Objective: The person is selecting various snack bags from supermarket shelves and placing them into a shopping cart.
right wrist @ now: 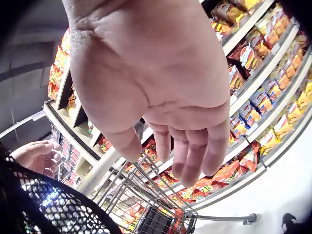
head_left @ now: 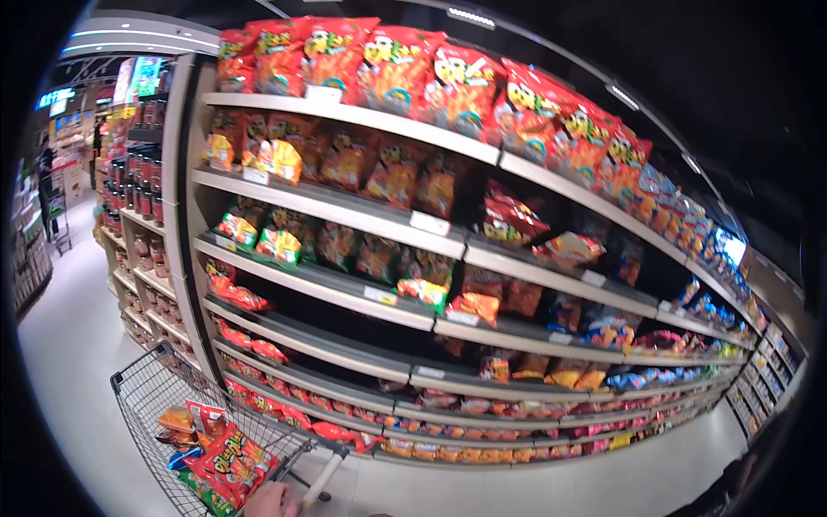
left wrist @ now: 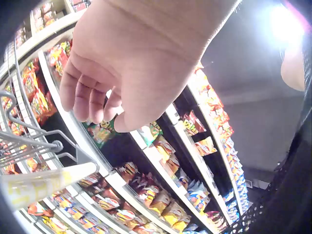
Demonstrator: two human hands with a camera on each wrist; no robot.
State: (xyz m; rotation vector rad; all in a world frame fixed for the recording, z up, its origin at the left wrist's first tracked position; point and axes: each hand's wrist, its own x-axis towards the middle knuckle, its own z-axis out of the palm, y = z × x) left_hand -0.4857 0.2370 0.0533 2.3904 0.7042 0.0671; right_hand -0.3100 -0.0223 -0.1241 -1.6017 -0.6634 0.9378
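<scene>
My left hand (head_left: 271, 500) shows at the bottom of the head view, close by the handle (head_left: 323, 478) of a wire shopping cart (head_left: 138, 412). In the left wrist view the same left hand (left wrist: 131, 58) has its fingers loosely bent with nothing held, above the cart handle (left wrist: 53, 183). My right hand (right wrist: 161, 83) hangs with relaxed fingers and holds nothing; the cart handle (right wrist: 100, 170) passes behind its thumb. It is outside the head view. Inside the cart lie a red snack bag (head_left: 234, 461), a green bag (head_left: 202, 491) and several other packets.
Long shelves (head_left: 345, 198) of snack bags run along the aisle, with large red bags (head_left: 401, 69) on top. A side rack (head_left: 142, 215) of jars and bottles stands at the left. Pale floor (head_left: 69, 345) extends past the cart.
</scene>
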